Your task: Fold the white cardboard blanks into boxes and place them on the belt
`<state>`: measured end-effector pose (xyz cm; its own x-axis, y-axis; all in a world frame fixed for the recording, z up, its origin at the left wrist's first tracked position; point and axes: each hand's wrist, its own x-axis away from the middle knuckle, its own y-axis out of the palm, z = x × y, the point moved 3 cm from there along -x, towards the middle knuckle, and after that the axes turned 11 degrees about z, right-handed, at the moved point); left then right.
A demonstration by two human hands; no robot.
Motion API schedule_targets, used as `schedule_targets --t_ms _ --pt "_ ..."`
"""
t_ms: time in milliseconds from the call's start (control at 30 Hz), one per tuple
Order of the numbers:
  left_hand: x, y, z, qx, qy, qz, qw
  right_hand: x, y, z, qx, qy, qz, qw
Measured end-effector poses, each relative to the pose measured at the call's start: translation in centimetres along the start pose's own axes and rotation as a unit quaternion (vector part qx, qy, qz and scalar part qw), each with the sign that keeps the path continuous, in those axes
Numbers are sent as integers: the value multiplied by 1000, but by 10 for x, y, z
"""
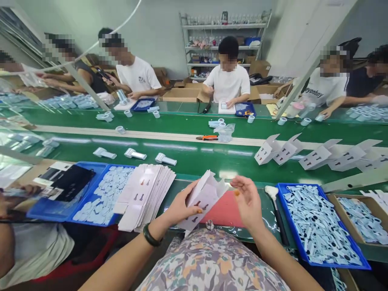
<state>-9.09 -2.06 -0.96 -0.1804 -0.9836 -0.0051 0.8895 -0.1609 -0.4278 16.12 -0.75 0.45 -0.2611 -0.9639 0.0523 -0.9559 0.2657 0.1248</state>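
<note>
My left hand grips a white printed box by its sides, tilted, with its top flaps up. To the right of those flaps, my right hand is raised with its fingers apart and nothing in them. A red mat lies under and behind the box. Left of my left hand, a stack of flat white cartons leans over a blue tray of pale blue parts.
Opened white boxes stand along the green conveyor. Orange pliers lie beyond. A black-handled tool and a blue tray of small parts are at right. People sit across the line; another person's arm is at far left.
</note>
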Motion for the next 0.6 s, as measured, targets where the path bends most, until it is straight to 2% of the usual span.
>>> schedule_targets --t_ms 67,100,167,267,433,500,600 --pt "-7 3 8 39 9 18 999 9 0 -25 56 -174 -18 983" --pt "-9 7 13 48 16 25 998 14 2 -32 86 -228 -41 969" --pt "-12 15 22 56 33 42 997 21 4 -37 115 -278 -79 950" --pt "-15 28 32 37 56 82 994 21 1 -34 107 -273 -71 953" --pt "-19 42 44 -25 122 153 980 9 -6 -23 45 -175 -51 982" --pt "-19 48 48 -42 152 161 974 3 -6 -21 36 -156 -45 986" --pt "-19 55 51 -53 184 158 969 -8 -9 -22 74 -168 -22 983"
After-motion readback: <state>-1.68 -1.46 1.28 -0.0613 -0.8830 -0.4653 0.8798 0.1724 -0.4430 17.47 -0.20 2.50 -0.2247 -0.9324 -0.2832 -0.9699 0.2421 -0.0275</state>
